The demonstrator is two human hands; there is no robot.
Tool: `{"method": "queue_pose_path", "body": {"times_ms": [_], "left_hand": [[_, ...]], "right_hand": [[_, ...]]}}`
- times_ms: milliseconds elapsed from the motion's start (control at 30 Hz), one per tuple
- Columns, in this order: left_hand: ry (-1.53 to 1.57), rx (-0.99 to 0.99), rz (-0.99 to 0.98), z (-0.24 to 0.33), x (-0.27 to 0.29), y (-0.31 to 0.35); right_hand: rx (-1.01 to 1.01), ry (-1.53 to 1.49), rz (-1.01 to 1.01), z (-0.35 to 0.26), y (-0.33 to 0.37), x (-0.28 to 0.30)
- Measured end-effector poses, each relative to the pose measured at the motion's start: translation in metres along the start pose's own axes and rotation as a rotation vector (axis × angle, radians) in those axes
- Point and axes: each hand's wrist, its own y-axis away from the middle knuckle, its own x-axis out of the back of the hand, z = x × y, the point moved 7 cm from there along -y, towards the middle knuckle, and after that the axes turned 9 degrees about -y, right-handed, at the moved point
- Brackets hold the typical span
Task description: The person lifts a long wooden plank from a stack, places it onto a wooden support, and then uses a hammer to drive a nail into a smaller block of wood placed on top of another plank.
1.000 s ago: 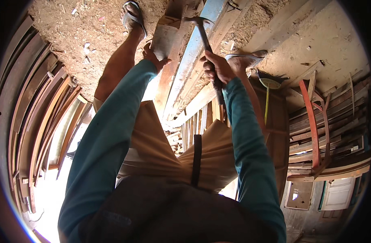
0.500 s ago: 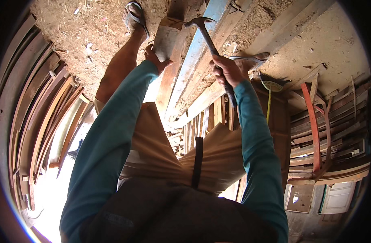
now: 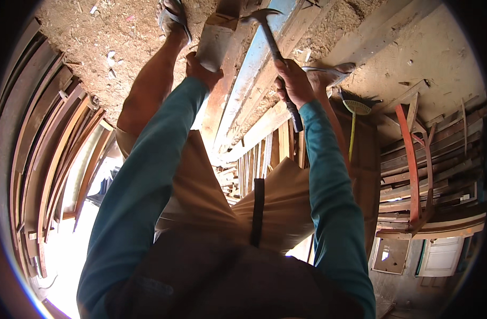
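My right hand point(image 3: 295, 82) is closed around the dark handle of a claw hammer point(image 3: 270, 38). The hammer's head is up and away from me, over the boards. My left hand point(image 3: 202, 72) grips the near end of a short grey wooden board point(image 3: 216, 47), thumb on its right side and fingers on its left. The grey board lies along a longer brown plank point(image 3: 225, 85). Just right of that runs a blue-painted timber point(image 3: 254, 61), under the hammer head. I see no nail near the hands.
My sandalled feet point(image 3: 171, 18) stand on either side of the timbers, on ground strewn with wood shavings point(image 3: 105, 42). To the right are a yellow-handled rake or broom point(image 3: 356, 106), a red wooden piece point(image 3: 408, 159) and stacked lumber point(image 3: 445, 170). More long boards point(image 3: 41, 143) line the left side.
My left hand has shifted slightly up and left, wrapping closer around the board's near end. My right hand and the hammer have moved a little up and left.
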Motion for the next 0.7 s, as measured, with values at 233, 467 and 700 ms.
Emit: {"method": "queue_pose_path", "body": {"times_ms": [233, 467, 700], "left_hand": [[-0.133, 0.036, -0.186, -0.007, 0.022, -0.01], [-0.159, -0.233, -0.094, -0.045, 0.011, -0.053], [-0.082, -0.436, -0.104, -0.05, 0.018, -0.078]], "right_hand": [[0.198, -0.398, 0.088, -0.015, 0.006, -0.023], [0.124, -0.652, 0.099, -0.011, 0.002, -0.014], [0.036, -0.739, 0.165, 0.018, -0.013, -0.062]]}}
